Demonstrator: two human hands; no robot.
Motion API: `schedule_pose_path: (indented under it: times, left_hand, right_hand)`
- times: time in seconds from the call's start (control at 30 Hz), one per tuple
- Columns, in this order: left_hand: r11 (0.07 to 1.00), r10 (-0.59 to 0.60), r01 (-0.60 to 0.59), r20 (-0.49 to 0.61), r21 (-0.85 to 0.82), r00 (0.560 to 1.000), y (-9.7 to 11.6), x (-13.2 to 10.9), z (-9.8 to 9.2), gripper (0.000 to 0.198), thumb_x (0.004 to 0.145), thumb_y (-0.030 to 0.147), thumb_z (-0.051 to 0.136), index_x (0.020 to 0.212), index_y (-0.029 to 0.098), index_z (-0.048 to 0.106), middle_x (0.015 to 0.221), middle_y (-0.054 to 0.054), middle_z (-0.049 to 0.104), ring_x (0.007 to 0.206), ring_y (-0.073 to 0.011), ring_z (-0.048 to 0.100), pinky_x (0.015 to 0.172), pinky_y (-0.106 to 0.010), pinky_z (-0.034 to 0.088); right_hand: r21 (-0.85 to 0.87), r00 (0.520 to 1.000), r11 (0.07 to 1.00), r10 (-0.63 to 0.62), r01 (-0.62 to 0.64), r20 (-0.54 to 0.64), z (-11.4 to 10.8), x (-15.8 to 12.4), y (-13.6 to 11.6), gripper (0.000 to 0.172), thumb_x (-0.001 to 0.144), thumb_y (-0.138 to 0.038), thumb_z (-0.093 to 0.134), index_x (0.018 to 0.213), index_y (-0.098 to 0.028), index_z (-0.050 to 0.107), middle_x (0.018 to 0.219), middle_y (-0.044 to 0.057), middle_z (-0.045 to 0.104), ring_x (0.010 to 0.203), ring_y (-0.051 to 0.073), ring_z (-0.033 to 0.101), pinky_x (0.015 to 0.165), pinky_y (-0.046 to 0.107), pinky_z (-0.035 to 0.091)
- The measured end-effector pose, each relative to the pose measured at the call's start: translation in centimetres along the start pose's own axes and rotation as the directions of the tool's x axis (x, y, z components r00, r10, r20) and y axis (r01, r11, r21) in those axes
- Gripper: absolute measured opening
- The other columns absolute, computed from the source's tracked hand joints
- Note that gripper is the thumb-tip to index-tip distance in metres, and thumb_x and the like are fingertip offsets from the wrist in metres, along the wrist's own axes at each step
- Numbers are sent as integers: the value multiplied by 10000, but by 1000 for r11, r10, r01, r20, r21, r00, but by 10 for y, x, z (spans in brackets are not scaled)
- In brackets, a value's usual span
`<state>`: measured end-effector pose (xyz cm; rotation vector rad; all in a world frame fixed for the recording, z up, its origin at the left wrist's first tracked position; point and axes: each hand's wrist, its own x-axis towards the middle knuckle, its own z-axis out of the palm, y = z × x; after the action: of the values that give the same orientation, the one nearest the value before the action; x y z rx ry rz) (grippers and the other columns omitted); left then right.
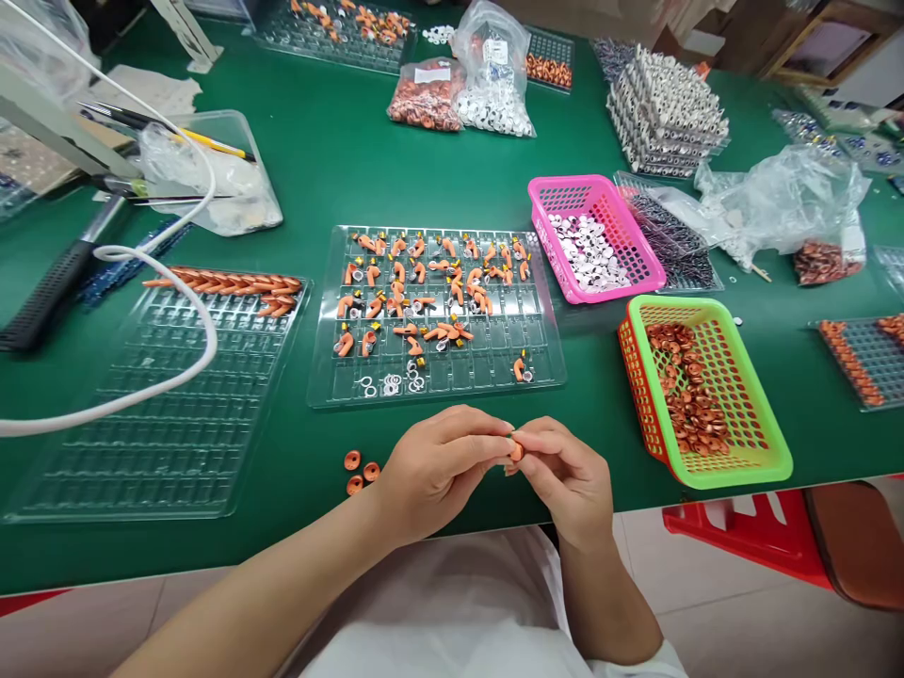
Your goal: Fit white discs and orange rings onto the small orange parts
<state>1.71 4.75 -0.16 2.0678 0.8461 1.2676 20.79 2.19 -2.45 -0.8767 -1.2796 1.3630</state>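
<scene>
Pinching a small orange piece (518, 453), partly covered by your grip, you are holding it above the near side of the green tabletop (297, 461): your left hand (438, 466) is clamping it from nine o'clock, your right hand (575, 480) from three. Three round copper-orange discs (352, 460) are lying at nine o'clock, near your left hand. A clear, compartmented plastic tray (466, 375) of curved orange parts (373, 274) is sitting at eleven, a pink perforated plastic basket (572, 195) of white pieces (589, 250) at one, and a lime-green perforated plastic basket (741, 414) of copper-coloured discs (696, 410) between two and three
</scene>
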Motion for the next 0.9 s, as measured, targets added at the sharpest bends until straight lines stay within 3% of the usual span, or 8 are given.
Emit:
schedule_pose_path:
  times: [0.4, 0.9]
  left_hand:
    - [1000, -6, 6, -3, -3, 1000, 1, 0, -2, 206, 933, 52, 557, 1026, 183, 685, 950, -85, 761, 865, -155, 722, 733, -253, 614]
    - [999, -6, 6, 13, -33, 1000, 2, 1, -4, 225, 924, 32, 555, 1043, 174, 683, 944, -89, 754, 851, -159, 714, 714, -256, 611]
  right_hand:
    - [-138, 994, 986, -102, 97, -25, 1, -2, 0, 388, 906, -54, 627, 1179, -313, 724, 980, 50, 690, 835, 173, 698, 671, 301, 615]
    - [-27, 1000, 1000, -10, 9, -28, 3, 0, -2, 298, 907, -126, 665, 1131, -305, 745, 955, 48, 676, 768, 155, 689, 653, 293, 622]
